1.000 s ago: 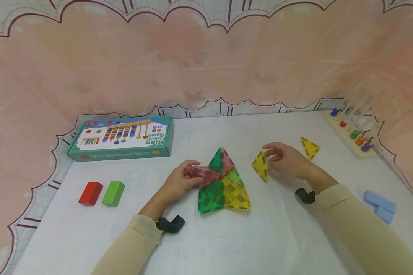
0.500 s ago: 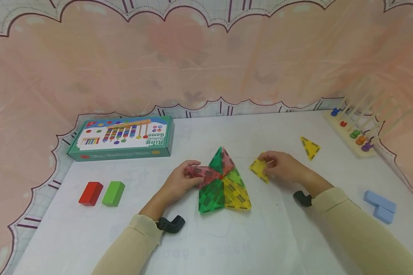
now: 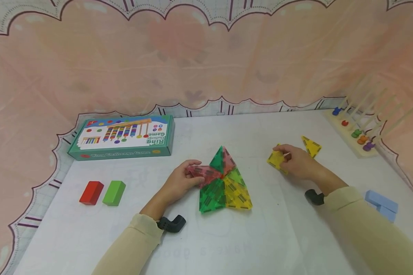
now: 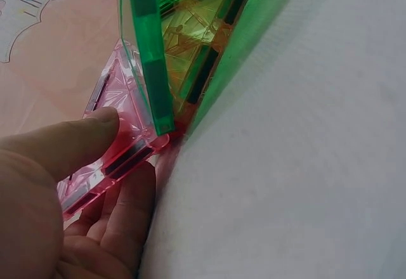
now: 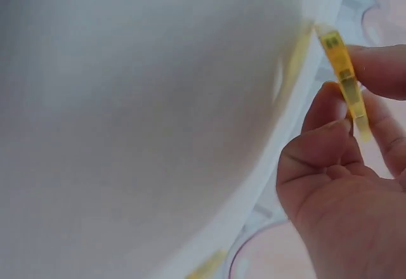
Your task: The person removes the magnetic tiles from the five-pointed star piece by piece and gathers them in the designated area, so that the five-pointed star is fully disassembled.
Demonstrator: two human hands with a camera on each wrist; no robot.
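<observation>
My left hand (image 3: 177, 184) pinches a red see-through triangular magnetic tile (image 3: 204, 174) between thumb and fingers. In the left wrist view, this red tile (image 4: 132, 127) meets an upright green tile (image 4: 151, 57) at its corner. It is part of a joined cluster of triangular tiles, with green tiles (image 3: 211, 196) at the front left and yellow ones (image 3: 238, 194) at the front right. Right of the cluster, my right hand (image 3: 300, 163) pinches a loose yellow triangular tile (image 3: 274, 158). The right wrist view shows that tile (image 5: 347, 84) edge-on, one corner close to the tabletop.
Another yellow triangular tile (image 3: 311, 146) lies just behind my right hand. A pegged wooden board (image 3: 351, 133) stands at the far right, near light blue blocks (image 3: 382, 204). A game box (image 3: 124, 137), a red block (image 3: 91, 193) and a green block (image 3: 114, 193) are on the left.
My right hand has taken hold of the nearer yellow tile, then moved it to the right and slightly back, away from the cluster. The left hand keeps its grip on the red tile.
</observation>
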